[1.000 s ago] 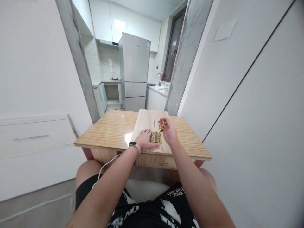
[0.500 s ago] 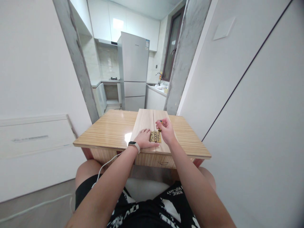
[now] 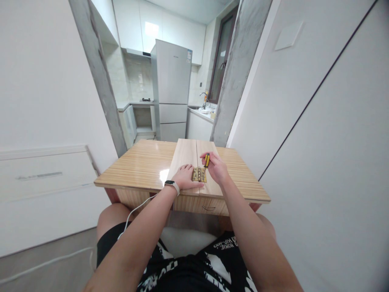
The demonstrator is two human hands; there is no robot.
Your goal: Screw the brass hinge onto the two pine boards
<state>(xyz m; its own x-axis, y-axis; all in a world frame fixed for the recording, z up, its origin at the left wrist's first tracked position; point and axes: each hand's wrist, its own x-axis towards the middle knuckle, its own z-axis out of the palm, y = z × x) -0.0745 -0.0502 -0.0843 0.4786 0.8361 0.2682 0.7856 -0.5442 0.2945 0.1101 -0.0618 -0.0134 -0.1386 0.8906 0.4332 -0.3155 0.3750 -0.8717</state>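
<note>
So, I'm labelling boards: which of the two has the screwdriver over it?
The right board: the right hand holds the screwdriver above it. The left board lies under most of the left hand.

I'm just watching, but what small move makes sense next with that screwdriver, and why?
Probably a slight turn of the screwdriver by the right hand: its tip appears to meet the right side of the brass-coloured hinge, while the left hand rests on the pale boards, seemingly steadying them.

tip of screwdriver (image 3: 207, 159) indistinct, hinge (image 3: 196, 174) detail too small, refrigerator (image 3: 173, 77) lettering unreadable
</note>
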